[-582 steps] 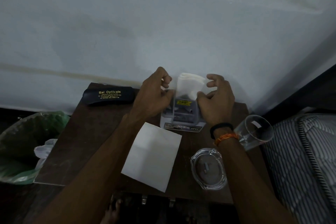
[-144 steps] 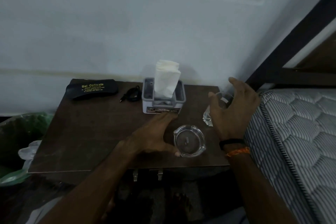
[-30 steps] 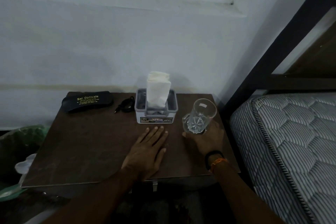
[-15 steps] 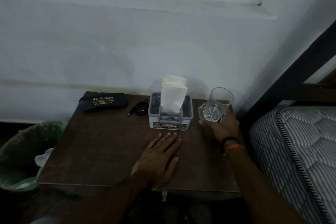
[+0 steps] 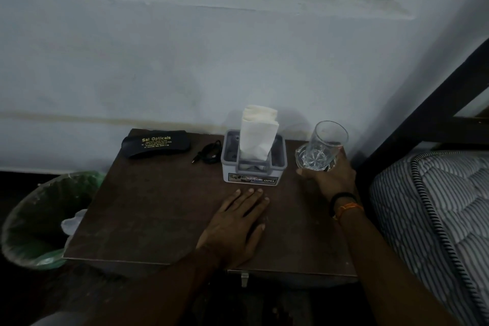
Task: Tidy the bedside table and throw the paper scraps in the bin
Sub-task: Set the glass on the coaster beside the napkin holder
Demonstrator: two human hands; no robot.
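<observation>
- Step in hand, as judged: placing the drinking glass [image 5: 325, 146] at the back of the bedside table [image 5: 148, 209], beside the napkin holder [image 5: 254, 164]. No loose paper scraps show on the tabletop, so the tidying looks near its end.
- Right hand [image 5: 328, 178]: reaches forward to the far right corner, fingers curled round the base of the glass. The glass appears to sit in a shallow glass dish — whether the hand grips the dish, the glass or both cannot be told.
- The glass stands upright but leaning slightly; whether its base rests fully on the table is not clear.
- Left hand [image 5: 238, 222]: flat on the table, palm down, fingers straight and close together, holding nothing. Its fingertips lie just short of the napkin holder's front face, not touching it.
- Beyond the left hand, towards the wall: the napkin holder with white napkins [image 5: 258, 132] standing in it; further to its left, a coiled black cable [image 5: 209, 153] and a black spectacle case [image 5: 156, 143].
- The bin [image 5: 34, 222], lined in green, stands on the floor well to the left of the left hand, beside the table's edge; pale crumpled material shows inside it.
- Next move, as judged: set the glass down squarely and release it gently — it is close to the table's right edge and the bed [image 5: 434, 219].
</observation>
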